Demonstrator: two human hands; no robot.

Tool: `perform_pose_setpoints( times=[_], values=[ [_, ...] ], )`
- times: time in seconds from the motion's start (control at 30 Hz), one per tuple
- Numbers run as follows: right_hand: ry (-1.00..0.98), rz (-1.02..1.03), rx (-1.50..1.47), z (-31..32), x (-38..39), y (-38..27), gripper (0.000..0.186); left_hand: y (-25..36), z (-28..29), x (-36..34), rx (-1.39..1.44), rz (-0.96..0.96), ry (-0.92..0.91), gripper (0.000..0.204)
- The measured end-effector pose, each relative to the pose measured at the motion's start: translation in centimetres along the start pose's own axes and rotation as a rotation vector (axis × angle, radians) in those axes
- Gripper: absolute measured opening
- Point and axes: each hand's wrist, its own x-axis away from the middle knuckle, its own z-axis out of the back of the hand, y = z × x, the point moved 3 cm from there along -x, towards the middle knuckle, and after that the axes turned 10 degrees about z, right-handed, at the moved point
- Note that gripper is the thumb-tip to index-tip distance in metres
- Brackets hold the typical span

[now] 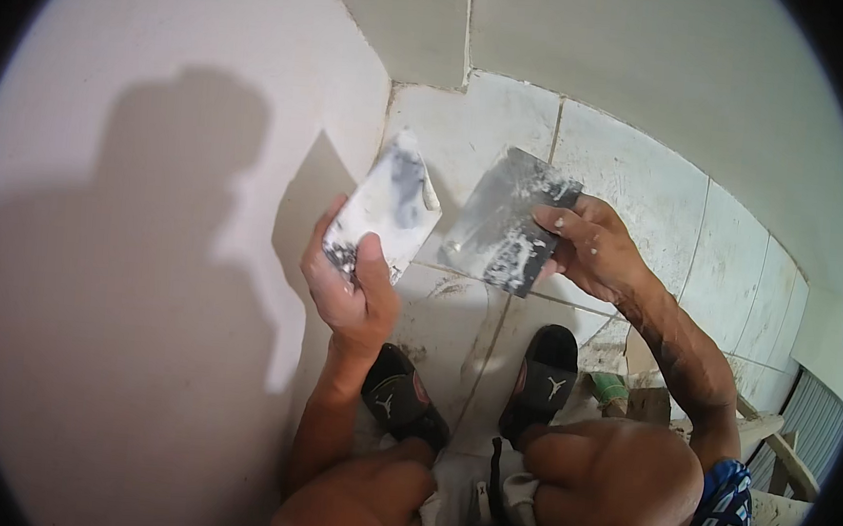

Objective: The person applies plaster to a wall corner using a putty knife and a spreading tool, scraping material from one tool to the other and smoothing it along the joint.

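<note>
My left hand grips a flat plate coated in white putty, with the thumb on its face and the fingers behind its left edge. Grey patches show through the coating, and one corner points up. To its right, my right hand pinches a dark rectangular putty spreader by its right edge, thumb on top. White putty is smeared across the spreader, thickest along its lower right side. The two pieces are tilted and apart from each other. Specks of putty stick to my right fingers.
Close on the left rises a pale wall bearing my shadow. White floor tiles with dirty joints lie below the hands. My feet in dark slippers stand there. Wooden pieces and a green roll lie at right.
</note>
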Motion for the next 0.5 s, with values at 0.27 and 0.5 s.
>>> perform_pose_setpoints(
  times=[0.27, 0.5],
  values=[
    [0.052, 0.046, -0.169, -0.9, -1.2, -0.5, 0.019, 0.9, -0.3, 0.7, -0.012, -0.188, -0.385, 0.025],
    [0.026, 0.084, -0.213, 0.0, -1.8, -0.2, 0.017, -0.4, -0.6, 1.3, -0.021, -0.317, -0.447, 0.042]
  ],
)
